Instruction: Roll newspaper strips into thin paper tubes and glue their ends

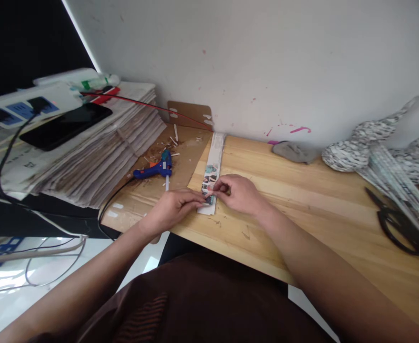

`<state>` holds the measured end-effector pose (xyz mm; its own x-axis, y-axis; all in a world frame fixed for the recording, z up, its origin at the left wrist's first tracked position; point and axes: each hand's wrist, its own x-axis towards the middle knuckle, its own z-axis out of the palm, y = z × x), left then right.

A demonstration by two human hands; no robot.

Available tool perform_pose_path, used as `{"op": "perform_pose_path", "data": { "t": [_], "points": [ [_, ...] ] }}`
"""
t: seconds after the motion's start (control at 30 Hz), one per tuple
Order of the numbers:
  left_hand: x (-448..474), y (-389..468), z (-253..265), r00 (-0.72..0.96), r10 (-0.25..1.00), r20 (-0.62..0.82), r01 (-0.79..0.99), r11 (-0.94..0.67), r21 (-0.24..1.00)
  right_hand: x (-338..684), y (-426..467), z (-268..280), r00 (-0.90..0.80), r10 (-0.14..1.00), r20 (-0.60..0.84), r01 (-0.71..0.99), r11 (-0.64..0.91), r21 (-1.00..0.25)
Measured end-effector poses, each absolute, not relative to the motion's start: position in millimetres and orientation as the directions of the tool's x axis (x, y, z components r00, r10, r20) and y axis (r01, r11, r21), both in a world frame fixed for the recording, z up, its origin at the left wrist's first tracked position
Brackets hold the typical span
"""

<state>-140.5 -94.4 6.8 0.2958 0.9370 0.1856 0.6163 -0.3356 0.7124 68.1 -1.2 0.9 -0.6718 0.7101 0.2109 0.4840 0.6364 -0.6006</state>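
Note:
A long, narrow stack of newspaper strips (215,151) lies on the wooden table, running from near the wall toward the front edge. Over its near end, my left hand (175,206) comes in from the left, thumb and fingers pinched on a strip of newspaper. My right hand (236,193) meets it from the right, its thumb and forefinger also closed on the newspaper. Both sets of fingertips almost touch above the printed part. The exact fold or edge between them is too small to make out.
A blue glue gun (154,167) rests on cardboard (127,209) among paper scraps. Piled newspapers (124,147) carry a black phone (68,126) and a power strip (27,102). At right are black scissors (397,224), woven paper shapes (348,152), paper rods (402,186) and a grey cloth (291,151).

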Motion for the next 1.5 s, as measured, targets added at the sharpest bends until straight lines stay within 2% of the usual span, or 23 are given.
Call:
{"op": "perform_pose_path", "data": {
  "t": [0.17,0.3,0.37,0.43,0.53,0.63,0.77,1.0,1.1,1.2,1.37,1.43,1.5],
  "points": [
    [-140,-96,6,0.095,0.967,0.236,0.655,-0.239,0.716,68,-1,0,-0.655,0.725,0.214,0.500,0.628,-0.597],
    [-141,-94,8,-0.055,0.946,0.319,0.645,-0.210,0.735,67,-2,1,-0.639,0.740,0.210,0.502,0.608,-0.616],
    [-140,-94,9,-0.105,0.932,0.346,0.613,-0.214,0.761,67,-2,1,-0.634,0.747,0.201,0.485,0.586,-0.649],
    [-138,-96,12,-0.118,0.917,0.380,0.574,-0.250,0.780,67,-2,1,-0.618,0.767,0.175,0.438,0.520,-0.733],
    [-131,-104,16,0.010,0.889,0.457,0.584,-0.376,0.719,67,2,1,-0.569,0.815,0.111,0.267,0.311,-0.912],
    [-123,-115,18,0.266,0.815,0.514,0.581,-0.561,0.589,67,7,1,-0.550,0.835,0.013,0.133,0.103,-0.986],
    [-114,-125,17,0.483,0.732,0.480,0.505,-0.681,0.530,70,14,3,-0.569,0.813,-0.126,0.024,-0.137,-0.990],
    [-106,-129,21,0.617,0.710,0.339,0.415,-0.659,0.627,77,20,3,-0.545,0.806,-0.232,-0.178,-0.382,-0.907],
    [-101,-129,24,0.645,0.703,0.298,0.370,-0.629,0.684,76,20,2,-0.476,0.841,-0.255,-0.158,-0.368,-0.916],
    [-98,-127,23,0.644,0.729,0.234,0.381,-0.570,0.728,76,20,3,-0.359,0.908,-0.218,-0.160,-0.289,-0.944],
    [-99,-118,24,0.567,0.799,0.203,0.344,-0.453,0.822,81,29,10,-0.227,0.959,-0.168,-0.212,-0.217,-0.953],
    [-98,-107,27,0.478,0.864,0.161,0.322,-0.343,0.882,84,32,13,-0.183,0.973,-0.142,-0.230,-0.183,-0.956],
    [-93,-91,29,0.298,0.952,0.071,0.299,-0.164,0.940,85,32,14,-0.155,0.984,-0.083,-0.222,-0.117,-0.968]
  ]
}}
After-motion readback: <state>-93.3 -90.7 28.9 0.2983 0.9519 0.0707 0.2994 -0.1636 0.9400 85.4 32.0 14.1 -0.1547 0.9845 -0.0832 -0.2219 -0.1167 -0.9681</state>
